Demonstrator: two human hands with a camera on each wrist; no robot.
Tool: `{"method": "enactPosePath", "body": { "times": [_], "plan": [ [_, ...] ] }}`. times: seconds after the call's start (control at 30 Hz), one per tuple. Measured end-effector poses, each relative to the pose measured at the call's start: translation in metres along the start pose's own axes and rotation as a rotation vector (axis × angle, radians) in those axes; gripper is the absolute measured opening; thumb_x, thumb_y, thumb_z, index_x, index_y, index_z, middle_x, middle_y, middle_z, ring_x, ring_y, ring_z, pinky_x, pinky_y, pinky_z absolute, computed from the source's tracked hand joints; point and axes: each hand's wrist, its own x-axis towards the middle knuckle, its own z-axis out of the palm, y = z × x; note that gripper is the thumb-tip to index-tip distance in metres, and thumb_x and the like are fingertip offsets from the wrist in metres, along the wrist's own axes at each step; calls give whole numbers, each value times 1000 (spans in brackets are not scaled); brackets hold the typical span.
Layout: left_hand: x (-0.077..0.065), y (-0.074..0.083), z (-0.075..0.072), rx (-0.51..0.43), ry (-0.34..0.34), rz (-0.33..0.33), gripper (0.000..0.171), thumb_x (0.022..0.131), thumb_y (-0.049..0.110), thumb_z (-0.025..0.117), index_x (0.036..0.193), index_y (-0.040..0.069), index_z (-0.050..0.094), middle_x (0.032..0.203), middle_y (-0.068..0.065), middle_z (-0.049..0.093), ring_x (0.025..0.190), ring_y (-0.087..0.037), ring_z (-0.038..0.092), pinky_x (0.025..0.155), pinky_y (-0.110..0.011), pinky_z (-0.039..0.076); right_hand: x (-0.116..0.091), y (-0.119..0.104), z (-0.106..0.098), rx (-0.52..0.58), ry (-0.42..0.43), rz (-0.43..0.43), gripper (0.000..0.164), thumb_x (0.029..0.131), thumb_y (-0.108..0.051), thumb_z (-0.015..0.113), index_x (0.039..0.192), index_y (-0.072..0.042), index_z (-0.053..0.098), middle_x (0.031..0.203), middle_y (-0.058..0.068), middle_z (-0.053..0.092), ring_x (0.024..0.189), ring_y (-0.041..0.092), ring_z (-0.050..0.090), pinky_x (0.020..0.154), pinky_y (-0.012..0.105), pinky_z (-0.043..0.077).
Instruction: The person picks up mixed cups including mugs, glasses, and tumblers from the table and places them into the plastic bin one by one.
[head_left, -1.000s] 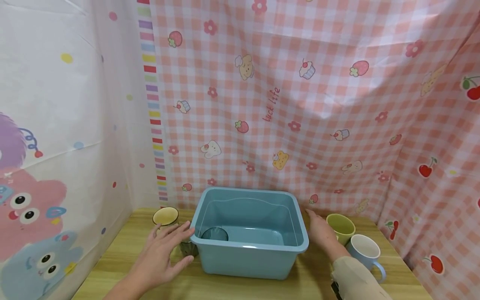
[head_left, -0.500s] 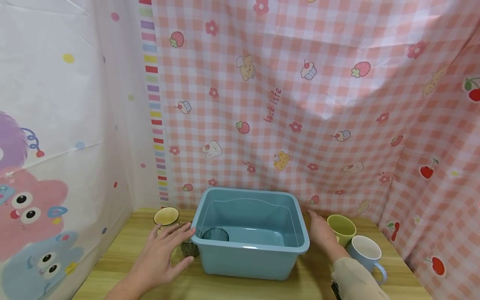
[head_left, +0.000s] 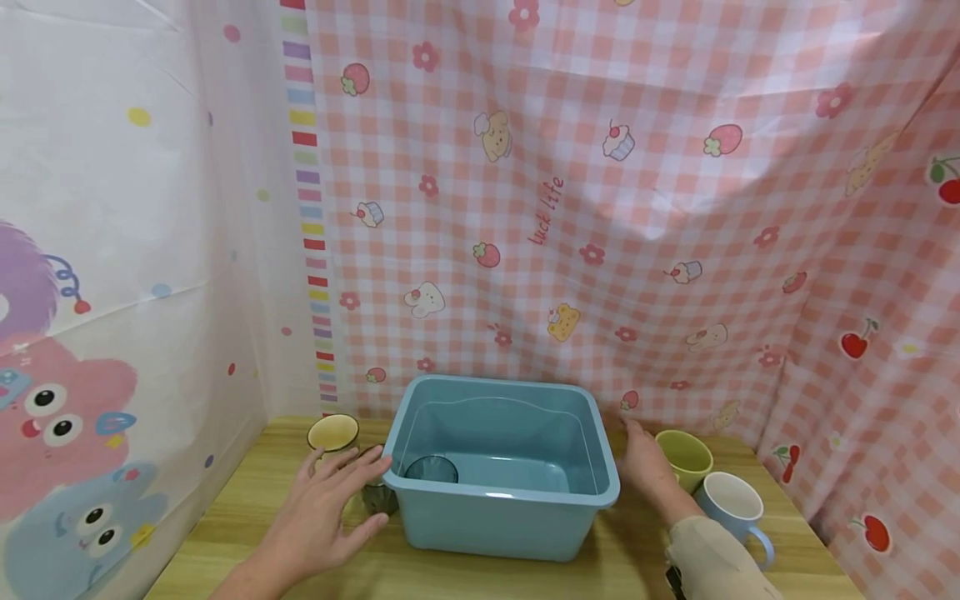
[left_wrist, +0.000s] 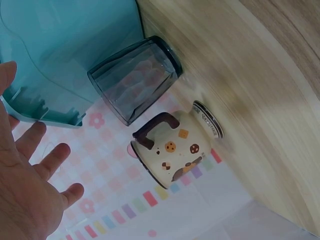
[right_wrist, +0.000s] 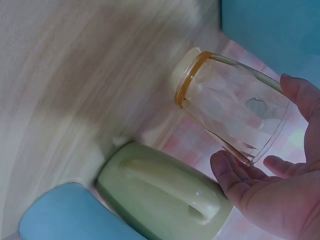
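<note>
My left hand [head_left: 318,512] has its fingers spread, fingertips right at the left rim of a blue plastic basin [head_left: 498,525]. Below and behind those fingers stand a dark grey glass [left_wrist: 135,80] and a cream mug [left_wrist: 172,150] with a brown handle and cookie prints. On the basin's other side, my right hand [head_left: 648,471] holds a clear glass [right_wrist: 235,105] near its rim, thumb on one side and fingers opposite. The basin hides that glass in the head view. Inside the basin, at the left, is a dark tinted glass [head_left: 431,470].
A green mug [head_left: 682,454] stands close to the right hand, and a light blue mug [head_left: 731,500] is in front of it by the right forearm. The wooden table [head_left: 480,579] ends at a pink checked curtain [head_left: 540,250] behind.
My right hand has shifted very slightly to the right. The left hand and basin hold their places.
</note>
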Motion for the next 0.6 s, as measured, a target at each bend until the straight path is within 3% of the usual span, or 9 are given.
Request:
{"method": "enactPosePath", "body": {
  "times": [0.23, 0.6],
  "plan": [
    [0, 1, -1, -3, -5, -2, 65, 91, 49, 82, 147, 21, 66, 150, -3, 68, 132, -37, 65, 108, -75, 37, -8, -21, -24, 35, -64, 34, 95, 85, -30, 85, 156, 12, 38, 144, 44, 55, 133, 60, 56, 111, 69, 48],
    [0, 1, -1, 4, -7, 3, 67, 90, 49, 82, 147, 20, 65, 151, -3, 67, 132, -36, 64, 108, -75, 37, -8, -28, -39, 54, -50, 26, 96, 88, -27, 86, 161, 9, 34, 152, 38, 53, 137, 57, 55, 115, 68, 46]
  ]
}}
